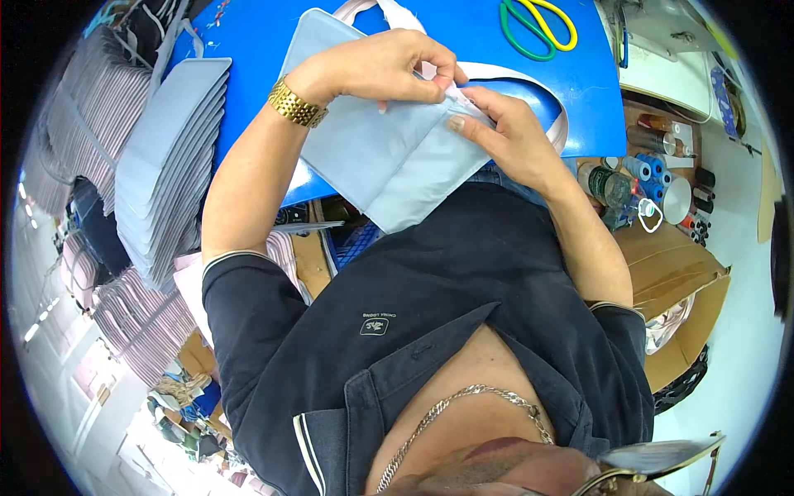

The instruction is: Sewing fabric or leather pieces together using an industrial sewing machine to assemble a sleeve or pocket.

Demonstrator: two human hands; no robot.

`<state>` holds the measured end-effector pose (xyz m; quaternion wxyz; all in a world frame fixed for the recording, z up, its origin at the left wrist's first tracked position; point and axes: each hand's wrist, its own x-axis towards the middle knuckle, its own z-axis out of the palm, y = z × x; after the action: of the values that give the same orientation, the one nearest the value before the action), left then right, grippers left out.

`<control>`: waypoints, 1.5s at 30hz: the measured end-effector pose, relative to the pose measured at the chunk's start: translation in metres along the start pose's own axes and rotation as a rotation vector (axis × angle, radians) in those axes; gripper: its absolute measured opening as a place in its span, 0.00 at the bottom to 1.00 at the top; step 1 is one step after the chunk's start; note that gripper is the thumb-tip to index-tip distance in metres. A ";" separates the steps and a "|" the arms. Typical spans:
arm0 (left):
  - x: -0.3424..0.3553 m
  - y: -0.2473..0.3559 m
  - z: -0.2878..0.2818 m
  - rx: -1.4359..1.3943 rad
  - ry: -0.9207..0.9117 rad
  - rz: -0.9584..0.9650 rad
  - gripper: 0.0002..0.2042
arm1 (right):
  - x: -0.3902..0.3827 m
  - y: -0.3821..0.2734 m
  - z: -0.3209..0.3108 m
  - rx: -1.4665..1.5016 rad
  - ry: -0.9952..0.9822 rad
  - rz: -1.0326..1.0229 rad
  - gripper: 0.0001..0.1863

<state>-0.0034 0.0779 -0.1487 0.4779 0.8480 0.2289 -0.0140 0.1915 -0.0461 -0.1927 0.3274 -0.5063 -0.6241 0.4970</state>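
Note:
A light grey-blue fabric bag piece (389, 153) lies tilted across the table's near edge, one corner against my shirt front. My left hand (389, 70), with a gold watch on its wrist, pinches the upper edge of the bag piece, beside a small pale pink part. Close by on the right, my right hand (504, 132) grips that same edge between thumb and fingers. A pale pink strap (529, 83) loops out behind the right hand, and more strap arches above the left hand. What lies right under the fingertips is hidden.
Scissors with green and yellow handles (542, 33) lie on the blue table (595, 107). At left stands a stack of grey-blue pieces (178, 157). Thread spools (653, 169), a bottle (608, 186) and a cardboard box (670, 256) are at right. A pale machine (670, 58) sits far right.

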 end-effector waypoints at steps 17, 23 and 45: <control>-0.011 -0.003 0.004 -0.080 0.058 0.019 0.05 | -0.001 -0.003 0.005 0.026 0.037 -0.029 0.15; -0.013 -0.002 0.008 0.224 0.136 0.167 0.08 | 0.000 -0.010 0.002 -0.081 0.025 -0.039 0.13; 0.005 0.026 -0.122 0.217 0.162 -0.086 0.15 | 0.033 -0.063 -0.090 -0.230 0.065 -0.125 0.09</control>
<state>-0.0121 0.1680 -0.0634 0.3624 0.8823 0.3001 0.0092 0.2453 0.0122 -0.1099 0.3175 -0.5163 -0.6965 0.3841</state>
